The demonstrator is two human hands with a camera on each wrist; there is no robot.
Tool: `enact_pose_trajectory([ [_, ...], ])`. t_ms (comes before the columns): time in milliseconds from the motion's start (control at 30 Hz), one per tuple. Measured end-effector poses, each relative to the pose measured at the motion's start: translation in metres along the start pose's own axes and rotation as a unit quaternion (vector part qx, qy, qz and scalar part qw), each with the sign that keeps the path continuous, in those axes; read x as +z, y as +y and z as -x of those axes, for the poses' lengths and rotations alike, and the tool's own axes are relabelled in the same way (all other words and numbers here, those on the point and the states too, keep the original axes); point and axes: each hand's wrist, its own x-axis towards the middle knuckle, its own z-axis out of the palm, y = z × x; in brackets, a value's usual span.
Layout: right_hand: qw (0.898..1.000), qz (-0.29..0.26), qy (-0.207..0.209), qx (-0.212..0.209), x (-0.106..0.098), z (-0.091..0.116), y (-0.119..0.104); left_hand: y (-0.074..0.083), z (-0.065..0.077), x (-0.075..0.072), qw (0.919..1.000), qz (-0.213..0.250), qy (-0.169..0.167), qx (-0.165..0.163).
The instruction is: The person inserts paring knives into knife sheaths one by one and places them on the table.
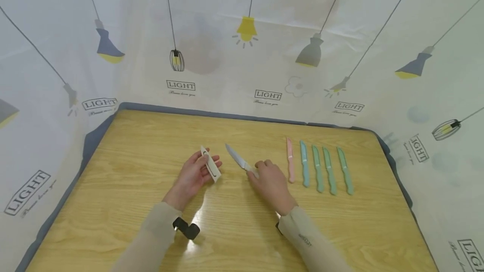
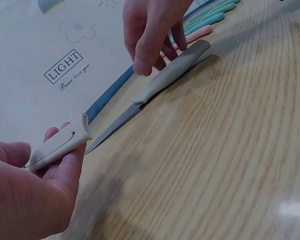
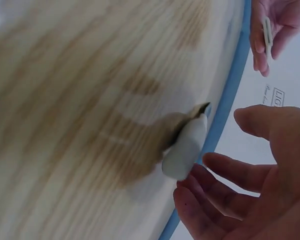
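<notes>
In my left hand [image 1: 190,178] I hold a white knife sheath [image 1: 211,167], its thumb on one face and the fingers behind it. A knife with a bare steel blade [image 1: 235,155] and a white handle [image 2: 172,72] lies on the table between my hands, the tip pointing away and to the left. Over that handle hovers my right hand [image 1: 273,186], thumb and fingers spread apart and loosely bent. The right wrist view has the fingertips close beside the handle's butt end; whether they touch it I cannot tell.
To the right, a row of sheathed knives lies on the wooden table [image 1: 234,234]: a pink knife [image 1: 290,160], a blue knife [image 1: 304,165] and three green knives [image 1: 329,171]. A lamp-printed white curtain [image 1: 211,87] surrounds the table's back and sides.
</notes>
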Motion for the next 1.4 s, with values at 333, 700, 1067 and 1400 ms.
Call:
enact_pose_trajectory([
  [333,0.998,0.029,-0.056,0.009,0.011,-0.015,-0.010,-0.005,-0.008,0.001,0.9998,0.009,0.017,0.009],
  [700,0.993,-0.076,-0.065,0.060,0.001,-0.003,-0.003,-0.010,-0.014,0.004,0.9994,0.021,0.017,0.023],
  [1067,0.989,-0.143,-0.026,0.014,-0.013,0.018,0.003,-0.016,-0.016,0.009,0.9993,0.028,0.020,0.015],
  [1400,0.977,-0.212,-0.023,0.028,-0.022,0.032,0.007,-0.019,-0.017,0.017,0.9990,0.034,0.025,0.013],
])
